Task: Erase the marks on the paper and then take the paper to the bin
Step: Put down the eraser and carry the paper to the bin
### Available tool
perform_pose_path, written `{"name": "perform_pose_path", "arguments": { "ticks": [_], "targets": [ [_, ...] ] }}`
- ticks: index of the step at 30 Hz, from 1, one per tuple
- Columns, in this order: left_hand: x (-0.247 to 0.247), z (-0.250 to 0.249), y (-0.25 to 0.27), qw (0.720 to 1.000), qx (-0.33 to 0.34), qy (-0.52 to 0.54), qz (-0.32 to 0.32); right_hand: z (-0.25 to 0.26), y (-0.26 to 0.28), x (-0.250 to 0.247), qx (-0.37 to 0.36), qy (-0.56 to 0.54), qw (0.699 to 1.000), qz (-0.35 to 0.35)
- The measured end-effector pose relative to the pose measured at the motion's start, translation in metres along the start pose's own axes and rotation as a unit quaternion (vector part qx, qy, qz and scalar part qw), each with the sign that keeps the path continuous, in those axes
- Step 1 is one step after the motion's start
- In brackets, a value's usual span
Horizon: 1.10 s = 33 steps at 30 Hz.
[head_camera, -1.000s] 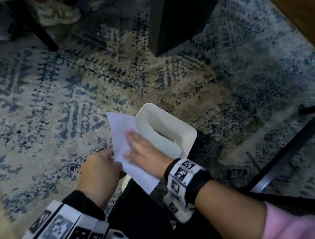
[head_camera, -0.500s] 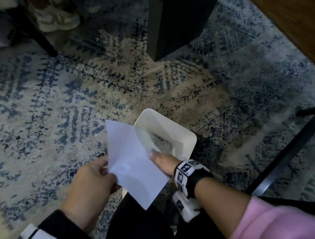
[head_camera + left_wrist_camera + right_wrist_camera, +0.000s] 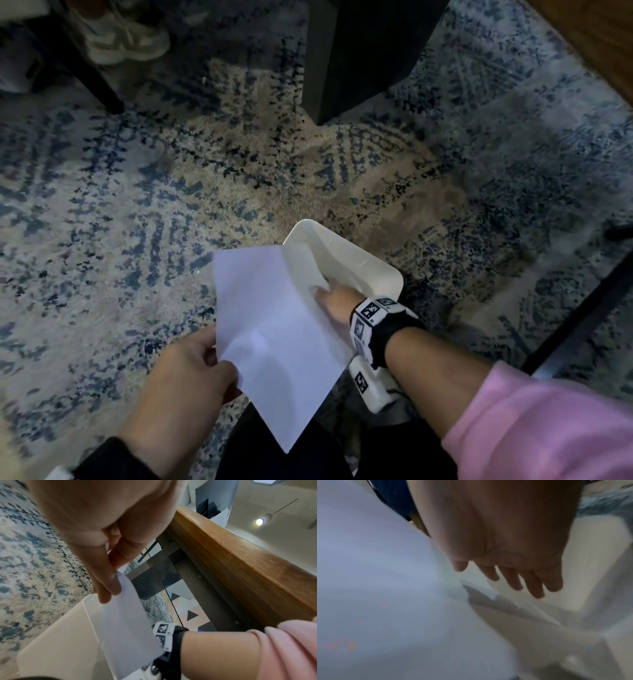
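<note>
Now tilting steeper over the white bin (image 3: 363, 263), the paper (image 3: 274, 329), with its far edge dipping into the opening on the rug (image 3: 137, 205). Pinching its near edge, the left hand (image 3: 185, 380); reaching deeper into the bin with straight fingers, holding nothing, the right hand (image 3: 337, 299). Looking nearly binned, pending release.

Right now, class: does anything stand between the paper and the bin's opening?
Only the right hand, which reaches into the bin beside the paper. The left hand pinches the sheet over the rim; no lid shows.
</note>
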<state>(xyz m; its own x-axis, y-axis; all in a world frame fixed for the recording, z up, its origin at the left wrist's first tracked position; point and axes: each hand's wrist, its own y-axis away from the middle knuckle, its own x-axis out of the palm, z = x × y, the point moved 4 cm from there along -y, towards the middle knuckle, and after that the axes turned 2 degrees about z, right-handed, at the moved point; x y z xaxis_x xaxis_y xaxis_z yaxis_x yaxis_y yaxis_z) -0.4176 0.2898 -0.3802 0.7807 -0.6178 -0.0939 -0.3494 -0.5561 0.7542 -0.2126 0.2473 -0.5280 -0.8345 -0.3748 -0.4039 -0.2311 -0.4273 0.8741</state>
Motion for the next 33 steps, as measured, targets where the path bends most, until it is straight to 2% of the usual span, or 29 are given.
{"name": "perform_pose_path", "arguments": {
  "ticks": [1,3,5,7,8,10,12,13,15,17,19,21,23,25,26,28,30,31,33],
  "targets": [
    [0.000,-0.001,0.001,1.000,-0.004,0.004,-0.006,0.004,0.003,-0.007,-0.011,-0.004,1.000,-0.028],
    [0.000,-0.004,0.000,1.000,0.000,0.007,-0.018,0.026,0.021,-0.012,-0.120,-0.022,0.991,-0.053],
    [0.005,-0.008,-0.002,1.000,0.003,-0.001,-0.022,0.050,0.054,-0.004,-0.257,-0.043,0.965,-0.018],
    [0.007,-0.014,-0.003,0.999,0.013,0.013,-0.030,0.058,0.077,0.015,-0.330,-0.014,0.943,0.050],
    [0.008,-0.017,-0.003,0.999,0.017,0.022,-0.027,0.052,0.081,0.022,-0.326,-0.001,0.942,0.076],
    [0.011,-0.028,0.001,0.999,0.024,0.035,-0.010,0.026,0.071,0.026,-0.234,0.015,0.967,0.098],
    [0.012,-0.032,0.004,0.999,0.028,0.037,-0.002,-0.002,0.061,0.014,-0.119,0.052,0.989,0.064],
    [0.012,-0.032,0.003,0.999,0.026,0.035,-0.003,-0.006,0.063,0.008,-0.108,0.063,0.991,0.043],
    [0.014,-0.028,0.000,0.999,0.019,0.032,-0.004,0.013,0.081,0.004,-0.191,0.036,0.981,0.023],
    [0.018,-0.025,-0.004,0.999,0.015,0.038,0.000,0.050,0.110,0.010,-0.304,-0.023,0.952,0.038],
    [0.019,-0.025,-0.005,0.999,0.016,0.049,-0.003,0.067,0.126,0.024,-0.357,-0.049,0.930,0.064],
    [0.017,-0.023,-0.005,0.998,0.009,0.054,-0.003,0.054,0.117,0.029,-0.335,-0.044,0.938,0.076],
    [0.010,-0.021,-0.001,0.998,0.005,0.059,-0.012,0.023,0.089,0.026,-0.235,-0.019,0.968,0.088],
    [0.005,-0.019,0.003,0.998,-0.004,0.058,-0.013,-0.007,0.064,0.013,-0.128,-0.018,0.990,0.051],
    [0.003,-0.018,0.005,0.998,-0.010,0.059,-0.009,-0.013,0.056,0.007,-0.103,-0.029,0.994,0.017],
    [0.002,-0.016,0.008,0.997,-0.025,0.075,0.001,-0.005,0.052,0.003,-0.138,-0.065,0.988,-0.026],
    [-0.001,-0.015,0.010,0.995,-0.034,0.089,0.007,0.012,0.053,0.013,-0.208,-0.082,0.975,0.006],
    [-0.003,-0.015,0.012,0.995,-0.038,0.094,0.004,0.013,0.051,0.019,-0.211,-0.082,0.973,0.038],
    [-0.010,-0.013,0.016,0.994,-0.048,0.101,-0.004,0.000,0.036,0.020,-0.133,-0.051,0.987,0.075]
  ]
}}
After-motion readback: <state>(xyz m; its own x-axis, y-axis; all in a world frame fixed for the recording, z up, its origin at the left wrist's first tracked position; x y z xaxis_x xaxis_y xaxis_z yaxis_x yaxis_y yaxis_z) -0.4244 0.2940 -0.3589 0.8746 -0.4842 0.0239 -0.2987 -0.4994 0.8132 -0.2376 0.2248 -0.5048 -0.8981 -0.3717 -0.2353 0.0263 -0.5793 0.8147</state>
